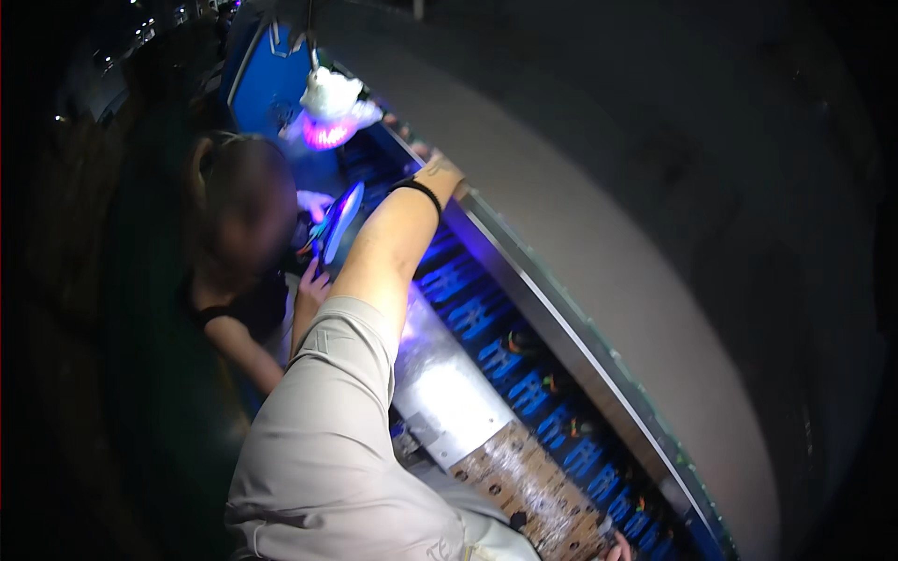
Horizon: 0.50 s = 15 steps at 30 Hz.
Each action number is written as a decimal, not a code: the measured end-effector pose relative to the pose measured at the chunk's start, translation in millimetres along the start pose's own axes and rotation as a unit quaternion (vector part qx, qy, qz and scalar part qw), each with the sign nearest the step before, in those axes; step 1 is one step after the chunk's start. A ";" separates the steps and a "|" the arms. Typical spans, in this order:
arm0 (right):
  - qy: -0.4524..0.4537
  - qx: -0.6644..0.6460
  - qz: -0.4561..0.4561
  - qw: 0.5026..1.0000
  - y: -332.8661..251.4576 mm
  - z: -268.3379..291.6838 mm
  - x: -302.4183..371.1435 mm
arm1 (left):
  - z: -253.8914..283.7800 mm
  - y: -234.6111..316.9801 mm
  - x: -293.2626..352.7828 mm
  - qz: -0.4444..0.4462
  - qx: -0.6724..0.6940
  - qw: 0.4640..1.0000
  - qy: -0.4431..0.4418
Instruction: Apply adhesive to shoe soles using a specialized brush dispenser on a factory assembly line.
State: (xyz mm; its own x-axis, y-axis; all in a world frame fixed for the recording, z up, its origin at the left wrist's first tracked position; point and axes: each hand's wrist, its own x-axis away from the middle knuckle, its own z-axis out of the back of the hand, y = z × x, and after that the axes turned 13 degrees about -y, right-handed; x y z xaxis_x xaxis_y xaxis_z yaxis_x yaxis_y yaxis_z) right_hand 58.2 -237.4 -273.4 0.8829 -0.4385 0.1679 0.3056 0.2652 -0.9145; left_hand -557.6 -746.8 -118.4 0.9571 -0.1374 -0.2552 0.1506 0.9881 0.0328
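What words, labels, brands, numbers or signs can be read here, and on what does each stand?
No text can be read with certainty.
Light grey sleeve: a faint mark, too unclear to read.
Grey clothing at the lower edge: another faint mark, too unclear to read.
Brown patterned surface: small dark marks, too small to tell whether any are letters.
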 end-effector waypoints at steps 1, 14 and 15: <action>0.002 -0.015 0.007 1.000 13.4 5.5 -2.4 | 11.0 19.6 18.9 -0.030 -0.025 0.999 0.022; -0.059 -0.187 -0.036 0.980 125.0 8.4 -9.3 | -50.3 279.8 426.2 -0.324 0.580 0.674 -0.323; -0.046 -0.206 -0.036 0.977 146.6 11.8 -5.7 | -67.5 279.4 464.2 -0.294 0.557 0.657 -0.413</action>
State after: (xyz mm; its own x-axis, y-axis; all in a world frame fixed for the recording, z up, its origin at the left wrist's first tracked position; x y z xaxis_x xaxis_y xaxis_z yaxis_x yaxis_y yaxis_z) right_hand 102.1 -185.9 -404.1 0.8987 -0.3585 0.2525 0.2161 -0.1391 -0.9664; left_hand -88.0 -529.8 -293.0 0.3906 -0.9188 0.0561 0.2025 0.1452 0.9685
